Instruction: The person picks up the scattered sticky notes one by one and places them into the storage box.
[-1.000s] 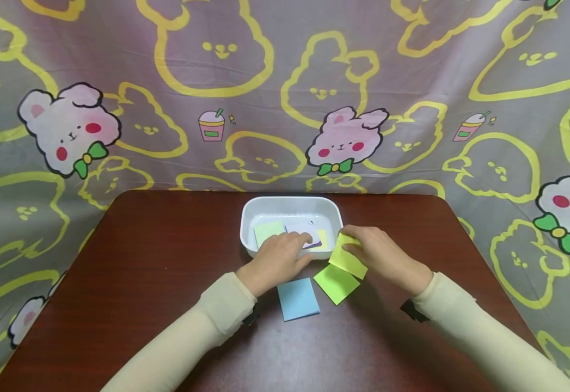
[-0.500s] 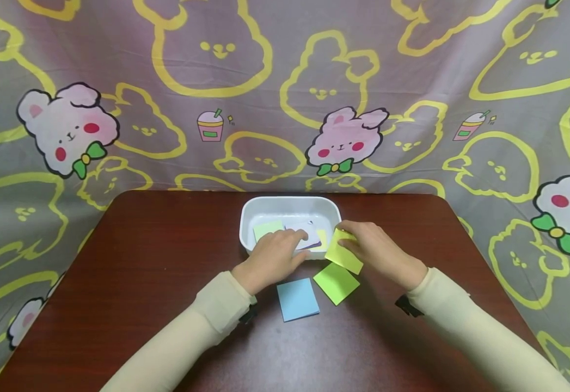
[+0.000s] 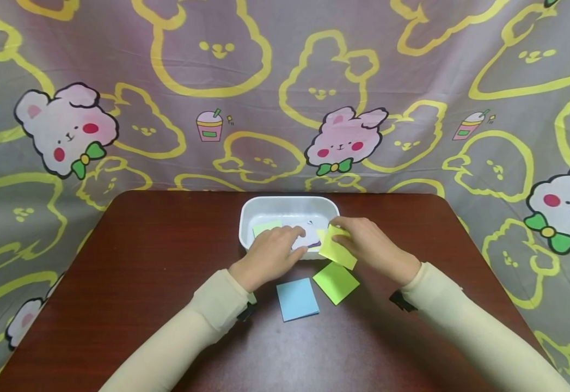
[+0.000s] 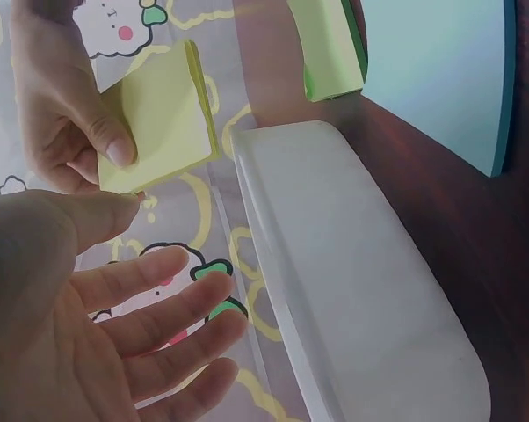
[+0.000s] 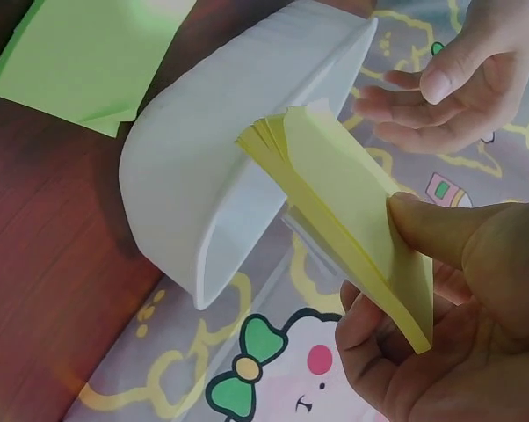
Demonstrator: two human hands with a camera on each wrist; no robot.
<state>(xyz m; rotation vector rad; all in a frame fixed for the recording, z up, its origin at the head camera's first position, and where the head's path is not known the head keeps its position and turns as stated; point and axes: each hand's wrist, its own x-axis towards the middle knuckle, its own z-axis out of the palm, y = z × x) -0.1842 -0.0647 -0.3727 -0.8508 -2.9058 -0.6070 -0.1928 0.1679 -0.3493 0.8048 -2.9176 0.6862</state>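
Observation:
My right hand (image 3: 375, 245) pinches a yellow sticky note pad (image 5: 352, 202) between thumb and fingers, its sheets slightly fanned at one end. It holds the pad tilted over the front right rim of a white rectangular tub (image 3: 289, 204). My left hand (image 3: 267, 253) hovers at the tub's front left, fingers spread and loosely bent with nothing in them, as the left wrist view shows. Inside the tub lie a pale green pad (image 3: 263, 227), a white piece with a purple edge (image 3: 309, 231) and something pale yellow, partly hidden by my hands.
On the dark red-brown table (image 3: 167, 261), a blue note pad (image 3: 298, 299) and a bright green note pad (image 3: 336, 283) lie in front of the tub. Behind the table hangs a patterned cloth (image 3: 265, 109) with cartoon bunnies.
My right hand has moved a little left and away from me, bringing the yellow pad over the tub's rim. My left hand has drawn slightly left. The blue and green pads have stayed put.

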